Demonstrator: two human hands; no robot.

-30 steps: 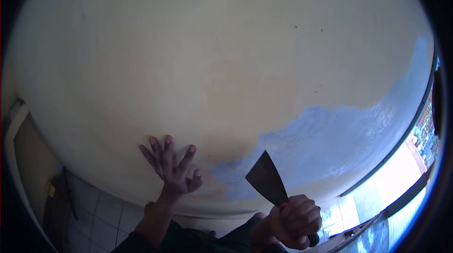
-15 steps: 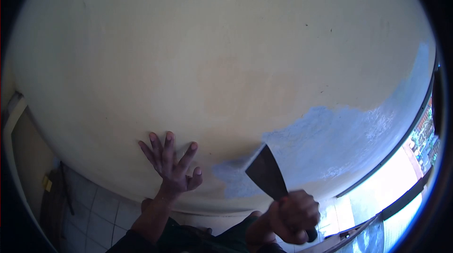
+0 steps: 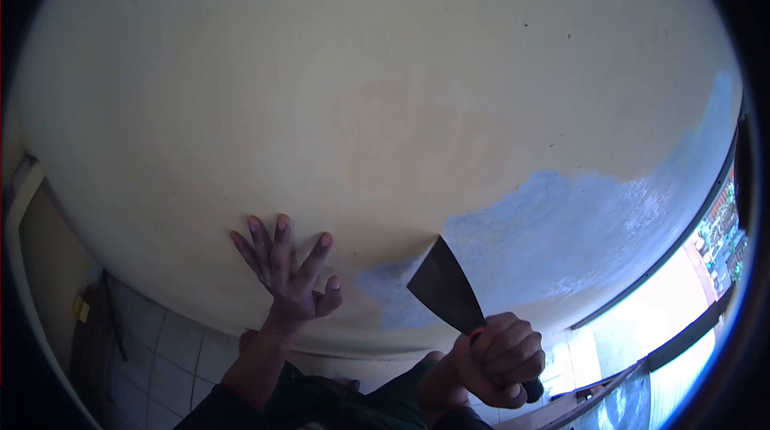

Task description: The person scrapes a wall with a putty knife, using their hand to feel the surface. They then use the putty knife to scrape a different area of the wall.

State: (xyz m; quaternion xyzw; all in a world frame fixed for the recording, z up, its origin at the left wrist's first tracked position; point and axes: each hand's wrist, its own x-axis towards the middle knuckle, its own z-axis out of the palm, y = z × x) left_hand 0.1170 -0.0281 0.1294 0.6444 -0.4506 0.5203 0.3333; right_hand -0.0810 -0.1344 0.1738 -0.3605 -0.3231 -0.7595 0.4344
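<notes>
On wall (image 3: 385, 109): left hand (image 3: 290, 281) splayed flat; right hand (image 3: 499, 359) grips scraper (image 3: 443, 285).

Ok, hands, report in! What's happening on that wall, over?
Left hand open, flat on cream painted wall. Right hand shut on dark wide-bladed metal scraper, blade at edge of blue patch. Nothing blocking.
</notes>
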